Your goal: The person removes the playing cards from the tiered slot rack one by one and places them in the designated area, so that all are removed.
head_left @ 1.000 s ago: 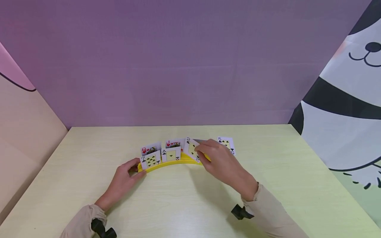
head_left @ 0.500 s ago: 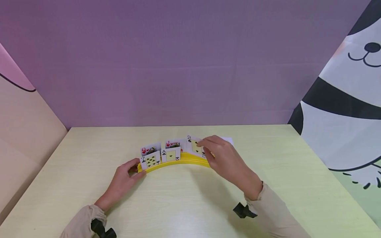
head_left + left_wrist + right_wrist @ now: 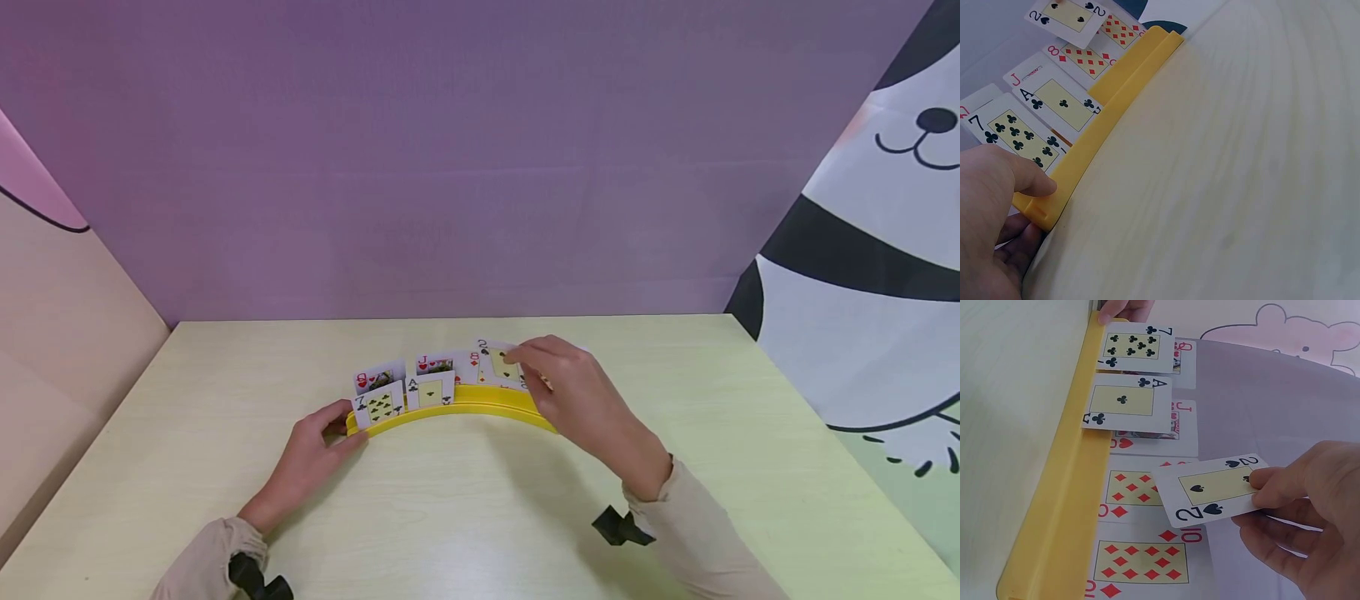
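A curved yellow card holder (image 3: pixel 480 398) stands on the table, its left end gripped by my left hand (image 3: pixel 311 454) with thumb in front and fingers behind. My right hand (image 3: pixel 588 400) pinches the two of spades (image 3: pixel 1213 490) at one end between thumb and fingers, tilted over the holder's right half. In the front slot are the seven of clubs (image 3: pixel 378 405) and ace of clubs (image 3: pixel 431 390). Behind them stand the queen of hearts (image 3: pixel 378 377), jack of hearts (image 3: pixel 437 363), eight of diamonds (image 3: pixel 1085 59) and ten of diamonds (image 3: pixel 1141 562). My right hand mostly hides the ten in the head view.
The pale wooden table (image 3: pixel 442 517) extends around the holder. A purple backdrop (image 3: pixel 480 167) rises at its far edge, with a panda-print panel (image 3: pixel 870 350) at right. Black wrist cameras (image 3: pixel 622 527) sit by both sleeves.
My right hand has moved right and slightly away with the two of spades, uncovering part of the eight of diamonds and more of the holder. My left hand stays put.
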`<move>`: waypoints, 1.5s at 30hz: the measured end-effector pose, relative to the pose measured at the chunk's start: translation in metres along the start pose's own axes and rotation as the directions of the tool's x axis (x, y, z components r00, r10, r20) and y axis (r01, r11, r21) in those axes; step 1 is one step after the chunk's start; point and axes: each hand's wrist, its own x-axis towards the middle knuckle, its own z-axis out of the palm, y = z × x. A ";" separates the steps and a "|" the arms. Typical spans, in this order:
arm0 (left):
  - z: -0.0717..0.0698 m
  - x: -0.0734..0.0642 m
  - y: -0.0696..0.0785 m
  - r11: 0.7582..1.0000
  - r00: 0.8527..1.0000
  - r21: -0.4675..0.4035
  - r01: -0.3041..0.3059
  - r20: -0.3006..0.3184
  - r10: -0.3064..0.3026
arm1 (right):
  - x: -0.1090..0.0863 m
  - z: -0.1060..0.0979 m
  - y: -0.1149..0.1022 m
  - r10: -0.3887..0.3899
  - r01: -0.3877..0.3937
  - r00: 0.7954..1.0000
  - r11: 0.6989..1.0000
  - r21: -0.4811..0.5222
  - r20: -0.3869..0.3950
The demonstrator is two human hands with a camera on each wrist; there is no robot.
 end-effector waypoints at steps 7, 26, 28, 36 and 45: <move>0.000 0.000 0.000 1.000 1.000 -0.001 0.009 0.001 -0.009 | 0.000 -0.006 0.006 0.002 -0.002 1.000 1.000 0.009 -0.030; 0.000 0.000 -0.001 1.000 1.000 -0.014 0.009 0.005 -0.009 | 0.001 -0.020 0.014 0.058 -0.057 0.997 0.998 0.014 -0.059; 0.000 -0.001 -0.001 1.000 1.000 -0.013 0.013 0.008 -0.013 | 0.001 -0.022 0.016 0.059 -0.058 0.996 0.998 0.012 -0.063; 0.000 0.000 0.000 1.000 1.000 -0.015 0.013 0.011 -0.013 | -0.001 -0.032 0.034 0.093 -0.096 0.991 0.995 -0.024 -0.097; 0.000 0.000 -0.001 1.000 1.000 -0.014 0.019 0.011 -0.019 | -0.004 -0.044 0.052 0.138 -0.146 0.977 0.989 -0.038 -0.165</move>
